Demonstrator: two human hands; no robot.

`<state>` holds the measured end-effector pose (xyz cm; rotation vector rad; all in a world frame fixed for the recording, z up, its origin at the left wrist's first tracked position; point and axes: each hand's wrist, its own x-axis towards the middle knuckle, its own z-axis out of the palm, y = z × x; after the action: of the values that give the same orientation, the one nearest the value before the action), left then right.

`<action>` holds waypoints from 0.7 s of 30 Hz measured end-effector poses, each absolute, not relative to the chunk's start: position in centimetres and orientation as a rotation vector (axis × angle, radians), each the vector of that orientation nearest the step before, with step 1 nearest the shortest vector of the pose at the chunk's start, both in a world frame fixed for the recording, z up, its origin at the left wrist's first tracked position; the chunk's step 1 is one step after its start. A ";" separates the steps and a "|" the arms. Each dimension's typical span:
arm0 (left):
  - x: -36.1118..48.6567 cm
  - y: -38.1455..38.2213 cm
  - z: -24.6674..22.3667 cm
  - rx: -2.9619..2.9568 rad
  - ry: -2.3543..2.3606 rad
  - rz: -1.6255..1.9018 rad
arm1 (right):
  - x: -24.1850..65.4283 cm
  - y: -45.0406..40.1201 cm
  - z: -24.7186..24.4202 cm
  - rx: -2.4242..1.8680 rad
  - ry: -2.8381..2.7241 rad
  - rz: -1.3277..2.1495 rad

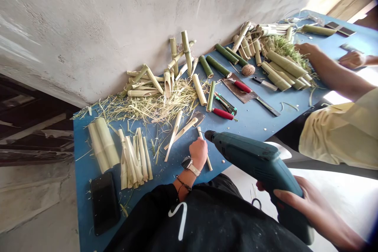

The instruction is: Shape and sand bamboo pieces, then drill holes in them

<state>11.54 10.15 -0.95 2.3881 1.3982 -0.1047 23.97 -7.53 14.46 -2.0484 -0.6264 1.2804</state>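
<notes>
My left hand (198, 152), with a watch on its wrist, is closed around a narrow bamboo strip (209, 163) on the table. One end of the strip sticks out beyond the fist, the other toward me. My right hand (307, 199) grips the handle of a dark teal power drill (251, 153). The drill's chuck points left, and its thin bit is close to the strip's far end; whether they touch I cannot tell. Just past my left hand lie a split bamboo piece (175, 136) and a bamboo piece with a scooped end (186, 128).
Bamboo shavings (165, 106) and cut tubes cover the blue table (84, 189) along the wall. A cleaver (251, 93), red-handled knife (223, 114) and phone (104, 202) lie on it. At right, a co-worker's hand (308, 50) reaches among bamboo.
</notes>
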 end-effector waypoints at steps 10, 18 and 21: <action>11.6 10.2 -1.6 2.408 1.407 -0.100 | 23.8 -7.3 15.1 -2.148 -0.671 1.224; 11.7 10.2 -1.8 2.412 1.413 -0.098 | 22.8 -6.6 16.5 -2.215 -0.629 1.216; 11.8 10.3 -1.6 2.413 1.408 -0.096 | 23.0 -6.5 16.3 -2.213 -0.643 1.290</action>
<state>11.78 10.28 -1.57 2.4129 1.4085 -0.0958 22.98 -6.50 16.32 -2.2134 -0.6435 1.2904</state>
